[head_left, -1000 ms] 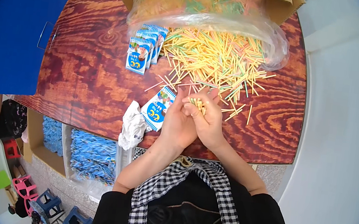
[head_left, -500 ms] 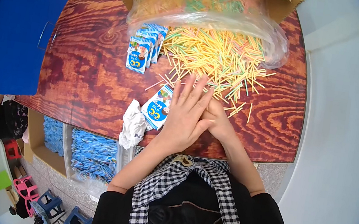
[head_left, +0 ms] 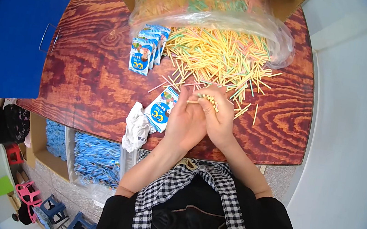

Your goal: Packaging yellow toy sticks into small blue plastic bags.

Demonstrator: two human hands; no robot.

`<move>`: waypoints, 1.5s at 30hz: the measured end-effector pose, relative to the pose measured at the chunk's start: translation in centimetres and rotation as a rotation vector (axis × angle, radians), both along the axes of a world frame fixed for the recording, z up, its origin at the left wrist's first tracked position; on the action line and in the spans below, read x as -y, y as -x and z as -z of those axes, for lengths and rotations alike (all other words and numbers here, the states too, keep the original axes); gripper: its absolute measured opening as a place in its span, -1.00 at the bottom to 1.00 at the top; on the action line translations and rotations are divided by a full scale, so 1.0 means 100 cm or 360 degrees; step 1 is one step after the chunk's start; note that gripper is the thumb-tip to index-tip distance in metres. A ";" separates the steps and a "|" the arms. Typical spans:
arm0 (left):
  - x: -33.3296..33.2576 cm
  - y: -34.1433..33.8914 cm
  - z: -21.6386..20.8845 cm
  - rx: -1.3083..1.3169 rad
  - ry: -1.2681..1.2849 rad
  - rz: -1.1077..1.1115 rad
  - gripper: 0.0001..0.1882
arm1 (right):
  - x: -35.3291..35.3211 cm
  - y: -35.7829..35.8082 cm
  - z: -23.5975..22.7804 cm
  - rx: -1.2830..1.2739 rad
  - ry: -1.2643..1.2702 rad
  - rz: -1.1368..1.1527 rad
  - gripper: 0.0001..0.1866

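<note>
A bundle of thin pastel sticks (head_left: 208, 101) is gripped in my right hand (head_left: 220, 121), its pale yellow ends bunched beside the thumb. One stick pokes out of it to the left, toward my other hand. My left hand (head_left: 186, 125) is open beside it, palm turned toward the bundle and fingers pointing away; some fingertips are hidden. Just left of that hand lies a blue-and-white printed packet (head_left: 161, 109), and next to it a crumpled white cloth (head_left: 136, 127). Beyond both hands spreads a loose pile of yellow, green and pink sticks (head_left: 219, 56).
The pile spills from a clear plastic bag (head_left: 268, 30) in a cardboard box (head_left: 295, 6). Several overlapping packets (head_left: 141, 55) lie left of it on the wood-patterned table (head_left: 86, 78). A blue panel (head_left: 13, 32) stands far left. Below the edge are bins of blue packets (head_left: 97, 156); another person (head_left: 4, 121) is beyond.
My left hand has turned from lying back-up over the right hand to palm-up beside it. The stick bundle in my right hand now shows.
</note>
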State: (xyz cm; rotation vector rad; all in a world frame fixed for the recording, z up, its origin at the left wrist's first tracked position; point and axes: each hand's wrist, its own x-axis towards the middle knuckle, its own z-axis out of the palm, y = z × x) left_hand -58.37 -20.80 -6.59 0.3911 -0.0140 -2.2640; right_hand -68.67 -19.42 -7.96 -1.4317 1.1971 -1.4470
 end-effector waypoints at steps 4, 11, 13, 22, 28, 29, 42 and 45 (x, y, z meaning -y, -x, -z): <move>0.007 0.010 0.003 0.0162 0.0110 -0.0068 -0.28 | 0.023 0.016 -0.003 0.0366 -0.0164 0.0174 -0.87; 0.002 -0.008 -0.002 0.1234 0.0803 0.0209 -0.33 | 0.047 0.071 0.010 -0.0372 -0.0169 0.0428 -0.83; 0.005 -0.023 -0.001 0.1306 0.0872 0.0320 -0.36 | 0.046 0.071 -0.007 -0.0175 -0.0561 0.0353 -0.84; -0.005 -0.068 0.004 0.1942 0.1202 0.0004 -0.57 | 0.046 0.077 -0.001 0.0343 -0.0504 0.0302 -0.83; -0.020 -0.080 0.017 0.3401 0.1868 -0.0379 -0.51 | 0.029 0.053 -0.004 0.1032 -0.0585 -0.0295 -0.79; -0.020 -0.072 0.008 0.3076 0.1806 -0.0481 -0.52 | 0.026 0.045 -0.006 0.1175 -0.0588 -0.0317 -0.80; -0.009 -0.025 0.001 -0.0036 -0.0097 -0.0105 -0.34 | 0.005 -0.008 0.001 -0.0312 0.0305 -0.0103 -0.92; -0.010 -0.035 0.004 0.0559 0.0393 -0.0272 -0.41 | 0.003 -0.012 0.002 0.0025 0.0191 -0.0179 -0.93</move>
